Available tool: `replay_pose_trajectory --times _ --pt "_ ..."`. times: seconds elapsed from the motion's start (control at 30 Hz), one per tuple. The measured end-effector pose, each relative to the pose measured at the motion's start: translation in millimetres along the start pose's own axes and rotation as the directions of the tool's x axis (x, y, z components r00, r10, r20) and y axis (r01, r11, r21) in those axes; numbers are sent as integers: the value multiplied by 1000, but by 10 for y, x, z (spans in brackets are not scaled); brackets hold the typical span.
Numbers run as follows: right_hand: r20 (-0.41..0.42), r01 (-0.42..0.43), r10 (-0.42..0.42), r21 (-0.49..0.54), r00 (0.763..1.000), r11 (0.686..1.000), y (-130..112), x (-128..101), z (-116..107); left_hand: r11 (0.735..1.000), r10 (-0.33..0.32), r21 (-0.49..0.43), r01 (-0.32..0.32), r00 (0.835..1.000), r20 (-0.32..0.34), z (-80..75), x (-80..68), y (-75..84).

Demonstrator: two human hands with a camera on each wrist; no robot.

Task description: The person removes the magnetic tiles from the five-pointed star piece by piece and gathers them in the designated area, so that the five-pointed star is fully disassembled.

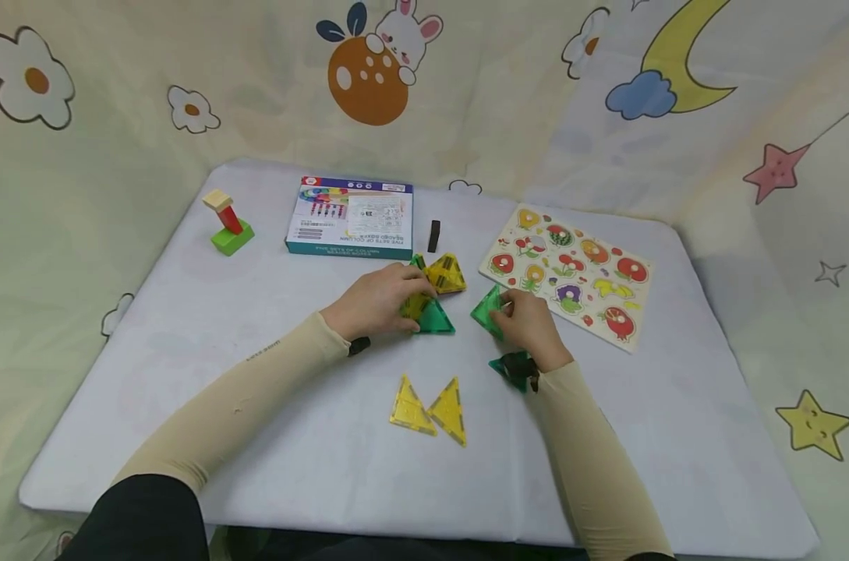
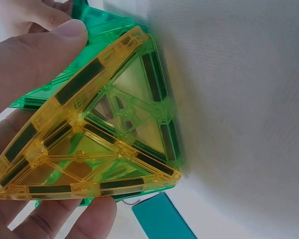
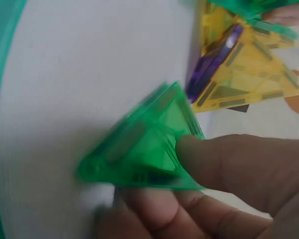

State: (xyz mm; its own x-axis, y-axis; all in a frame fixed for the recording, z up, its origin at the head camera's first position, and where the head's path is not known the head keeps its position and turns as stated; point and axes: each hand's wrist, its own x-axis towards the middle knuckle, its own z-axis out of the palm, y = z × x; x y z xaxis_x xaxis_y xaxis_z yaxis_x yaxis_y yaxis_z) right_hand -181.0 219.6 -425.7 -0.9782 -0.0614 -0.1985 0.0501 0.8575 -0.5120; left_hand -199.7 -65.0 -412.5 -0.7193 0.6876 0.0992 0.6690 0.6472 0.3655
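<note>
Left hand point(image 1: 378, 300) lies palm down on the white table point(image 1: 270, 389), forearm coming in from lower left in a beige sleeve. Fingers curl around a tile cluster point(image 1: 431, 294) of yellow and green magnetic triangles, standing up as a small peaked shape near table center. In the left wrist view the thumb point(image 2: 35, 59) presses the top yellow edge and fingers point(image 2: 84, 216) wrap under the bottom edge, so grip is firm, hand partly closed on the cluster.

Right hand point(image 1: 529, 323) sits just right of the cluster, forearm coming in from lower right. It pinches a green triangle tile point(image 1: 487, 310) between thumb point(image 3: 224, 162) on top and fingers point(image 3: 154, 209) below; tile tilted, one corner touching or nearly touching the table, cannot tell which. Tile is near the cluster but apart from it.

A darker green tile point(image 1: 508, 366) lies under the right wrist. 2 yellow triangles point(image 1: 429, 409) lie flat, touching at a corner, nearer the person. Fruit peg puzzle point(image 1: 571, 273) to the right, a box point(image 1: 350, 218) behind, wooden blocks point(image 1: 228, 222) at far left.
</note>
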Motion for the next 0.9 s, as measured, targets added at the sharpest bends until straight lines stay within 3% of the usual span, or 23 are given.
replay_pose_trajectory --times 0.13,0.27,0.43,0.57,0.7,0.9 --pt "23 -47 48 -18 999 999 -15 17 10 1000 9 2 -9 1000 -7 21 4 -11" --pt "-22 -33 32 -29 999 999 -86 -9 36 1000 16 5 -16 1000 -10 24 9 -28" --pt "-116 170 -160 86 980 982 -314 -91 130 1000 24 3 -24 1000 -17 23 12 -39" --pt "-85 298 -288 164 954 940 -597 -154 204 999 43 1 -43 998 -41 19 3 -55" --pt "-96 277 -268 96 959 956 -778 -178 288 998 55 3 -55 997 -58 27 -6 -67" --pt "-175 207 -196 46 965 977 -822 -202 372 998 54 -10 -54 998 -41 23 -13 -69"
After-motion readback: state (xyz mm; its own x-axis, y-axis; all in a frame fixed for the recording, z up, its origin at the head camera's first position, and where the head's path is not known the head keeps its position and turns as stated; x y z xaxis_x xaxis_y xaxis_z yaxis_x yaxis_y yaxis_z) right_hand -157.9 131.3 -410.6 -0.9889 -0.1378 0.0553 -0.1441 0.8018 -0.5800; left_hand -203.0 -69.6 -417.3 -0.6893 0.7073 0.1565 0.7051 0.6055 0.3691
